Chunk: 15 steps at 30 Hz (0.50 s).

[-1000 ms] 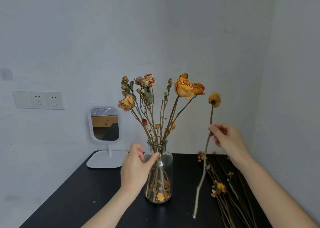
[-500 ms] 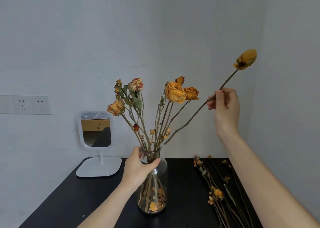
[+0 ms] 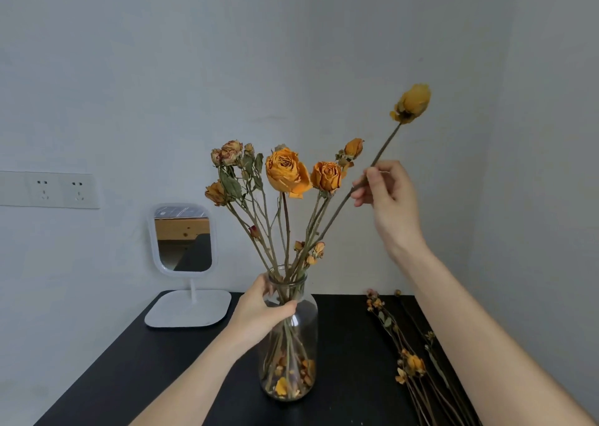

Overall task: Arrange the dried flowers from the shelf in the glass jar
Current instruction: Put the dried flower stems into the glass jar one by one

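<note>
A clear glass jar (image 3: 301,354) stands on the black table (image 3: 162,361) with several dried orange and pink roses (image 3: 287,171) in it. My left hand (image 3: 259,312) grips the jar at its neck. My right hand (image 3: 387,195) pinches the stem of a long dried yellow flower (image 3: 412,103), which slants from upper right down toward the jar's mouth. Its lower end lies among the other stems just above the rim. More dried flowers (image 3: 411,364) lie flat on the table to the right of the jar.
A small white-framed mirror (image 3: 183,237) on a flat white base stands at the table's back left. Wall sockets (image 3: 60,189) sit on the left wall. Grey walls close in behind and to the right.
My right hand lifted the yellow flower off the table's right side, tilted it and brought its lower end down to the jar's mouth. My left hand stayed on the jar's neck.
</note>
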Available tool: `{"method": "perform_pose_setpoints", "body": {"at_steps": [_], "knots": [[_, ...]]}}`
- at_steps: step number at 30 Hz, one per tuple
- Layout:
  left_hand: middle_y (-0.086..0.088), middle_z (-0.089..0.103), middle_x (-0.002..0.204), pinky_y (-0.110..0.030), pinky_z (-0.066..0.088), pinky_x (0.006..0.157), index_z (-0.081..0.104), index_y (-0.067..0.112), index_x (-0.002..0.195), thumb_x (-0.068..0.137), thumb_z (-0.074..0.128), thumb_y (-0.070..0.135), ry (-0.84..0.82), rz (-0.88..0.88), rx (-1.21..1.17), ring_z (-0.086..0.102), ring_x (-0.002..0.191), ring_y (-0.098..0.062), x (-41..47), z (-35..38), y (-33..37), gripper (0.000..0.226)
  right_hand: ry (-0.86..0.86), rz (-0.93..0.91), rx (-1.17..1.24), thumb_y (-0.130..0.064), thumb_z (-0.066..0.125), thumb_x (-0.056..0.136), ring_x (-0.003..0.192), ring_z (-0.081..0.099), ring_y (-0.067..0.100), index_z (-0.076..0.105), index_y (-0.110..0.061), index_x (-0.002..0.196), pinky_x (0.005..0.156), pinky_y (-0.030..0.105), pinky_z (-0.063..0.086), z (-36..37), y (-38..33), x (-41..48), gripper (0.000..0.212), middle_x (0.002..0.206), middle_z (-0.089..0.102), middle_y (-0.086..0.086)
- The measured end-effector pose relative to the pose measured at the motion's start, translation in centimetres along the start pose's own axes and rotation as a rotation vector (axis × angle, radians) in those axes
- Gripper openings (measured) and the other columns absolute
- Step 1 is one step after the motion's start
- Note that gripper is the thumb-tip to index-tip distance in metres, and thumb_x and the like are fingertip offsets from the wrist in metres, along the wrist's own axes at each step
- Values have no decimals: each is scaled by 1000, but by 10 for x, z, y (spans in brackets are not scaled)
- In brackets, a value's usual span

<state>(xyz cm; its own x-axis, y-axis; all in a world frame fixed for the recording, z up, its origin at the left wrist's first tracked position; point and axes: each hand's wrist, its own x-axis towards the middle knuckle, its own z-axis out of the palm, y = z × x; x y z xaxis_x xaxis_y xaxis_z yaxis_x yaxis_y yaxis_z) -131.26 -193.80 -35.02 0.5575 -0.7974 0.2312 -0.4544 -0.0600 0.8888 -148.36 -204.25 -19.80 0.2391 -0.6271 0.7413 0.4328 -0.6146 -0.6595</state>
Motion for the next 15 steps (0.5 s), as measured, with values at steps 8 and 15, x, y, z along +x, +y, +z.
{"method": "perform_pose_setpoints", "body": {"at_steps": [8, 15], "knots": [[20, 48, 116, -28, 38, 96, 38, 34, 121, 58, 74, 60, -17, 30, -4, 43, 112, -4, -2, 4, 10, 77, -93, 9, -56, -9, 46, 96, 52, 59, 4, 56, -9, 92, 54, 16, 52, 11, 1, 7, 10, 72, 61, 9], [21, 55, 99, -11, 39, 74, 46, 38, 100, 66, 79, 39, 163, 103, 12, 52, 94, 0, -2, 11, 10, 47, -299, -5, -49, -4, 48, 94, 55, 60, 10, 57, -11, 85, 53, 21, 53, 20, -4, 10, 15, 59, 64, -6]]}}
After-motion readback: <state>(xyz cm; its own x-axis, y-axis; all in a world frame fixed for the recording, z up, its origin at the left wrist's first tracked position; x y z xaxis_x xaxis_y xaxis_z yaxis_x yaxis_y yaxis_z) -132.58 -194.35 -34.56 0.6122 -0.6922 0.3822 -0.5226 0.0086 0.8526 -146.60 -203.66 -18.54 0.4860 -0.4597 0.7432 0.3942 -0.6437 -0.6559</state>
